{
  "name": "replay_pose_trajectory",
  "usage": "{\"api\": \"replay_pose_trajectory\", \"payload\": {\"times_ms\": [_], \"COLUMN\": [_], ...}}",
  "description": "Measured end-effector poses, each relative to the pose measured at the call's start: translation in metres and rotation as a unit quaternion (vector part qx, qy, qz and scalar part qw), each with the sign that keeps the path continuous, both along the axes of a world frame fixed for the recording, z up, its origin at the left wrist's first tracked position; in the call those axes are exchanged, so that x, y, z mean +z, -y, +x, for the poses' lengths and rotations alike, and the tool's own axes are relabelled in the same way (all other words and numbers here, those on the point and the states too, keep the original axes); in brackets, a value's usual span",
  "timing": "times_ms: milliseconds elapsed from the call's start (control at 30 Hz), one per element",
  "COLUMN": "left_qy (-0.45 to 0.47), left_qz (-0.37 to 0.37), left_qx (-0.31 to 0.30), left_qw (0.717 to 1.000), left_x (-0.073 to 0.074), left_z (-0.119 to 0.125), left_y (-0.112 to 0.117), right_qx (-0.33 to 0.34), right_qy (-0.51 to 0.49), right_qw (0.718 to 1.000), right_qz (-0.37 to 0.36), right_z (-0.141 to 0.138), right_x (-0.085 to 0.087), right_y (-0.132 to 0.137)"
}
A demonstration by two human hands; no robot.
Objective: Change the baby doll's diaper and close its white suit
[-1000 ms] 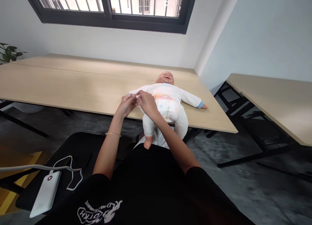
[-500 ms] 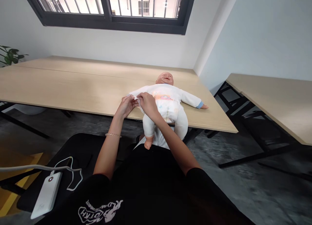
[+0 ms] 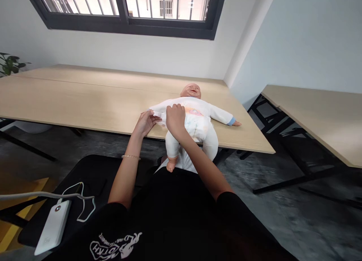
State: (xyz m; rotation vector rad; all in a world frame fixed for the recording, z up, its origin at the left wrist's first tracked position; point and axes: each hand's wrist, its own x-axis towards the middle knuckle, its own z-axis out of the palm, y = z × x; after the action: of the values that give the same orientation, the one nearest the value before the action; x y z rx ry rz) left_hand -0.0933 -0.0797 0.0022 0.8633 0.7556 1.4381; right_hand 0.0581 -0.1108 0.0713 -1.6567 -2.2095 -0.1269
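A baby doll (image 3: 212, 135) in a white suit with blue cuffs lies face up on the table, its legs hanging over the front edge. Around its hips is a white diaper (image 3: 196, 127) with a coloured print at the waist. My left hand (image 3: 146, 122) pinches the end of the diaper's side flap (image 3: 158, 115), which stretches out to the left of the doll. Over the left part of the diaper's front, my right hand (image 3: 175, 119) is closed with knuckles up. Its fingertips are hidden, and it seems to grip the diaper's waist edge.
The wooden table (image 3: 85, 99) runs along the wall under a barred window. A second table (image 3: 316, 121) stands at right across a gap. At lower left, a black chair (image 3: 93, 170) bears a white power bank (image 3: 53, 227) with a cable. A plant (image 3: 13, 65) shows at far left.
My right hand has moved right, away from my left fingers, onto the front of the diaper, and curled closed. My left hand keeps its hold, and the flap between the hands now shows.
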Motion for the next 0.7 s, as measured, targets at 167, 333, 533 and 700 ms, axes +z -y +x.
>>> {"api": "replay_pose_trajectory", "payload": {"times_ms": [167,333,533,700], "left_qy": [0.018,0.049,0.047,0.062], "left_qz": [-0.011,0.007,0.023,0.075], "left_qx": [-0.004,-0.042,-0.04,-0.06], "left_qw": [1.0,0.998,0.998,0.993], "left_x": [0.001,0.003,0.002,0.001], "left_z": [-0.002,0.009,0.027,0.037], "left_y": [-0.001,-0.003,-0.007,-0.012], "right_qx": [0.034,0.095,0.083,0.083], "right_qy": [0.019,0.006,0.018,-0.011], "right_qw": [0.999,0.995,0.996,0.997], "right_qz": [0.026,0.041,0.008,-0.003], "right_z": [-0.001,-0.004,-0.007,0.001], "right_x": [0.013,0.022,0.023,0.027], "right_y": [0.022,0.024,0.014,0.005]}}
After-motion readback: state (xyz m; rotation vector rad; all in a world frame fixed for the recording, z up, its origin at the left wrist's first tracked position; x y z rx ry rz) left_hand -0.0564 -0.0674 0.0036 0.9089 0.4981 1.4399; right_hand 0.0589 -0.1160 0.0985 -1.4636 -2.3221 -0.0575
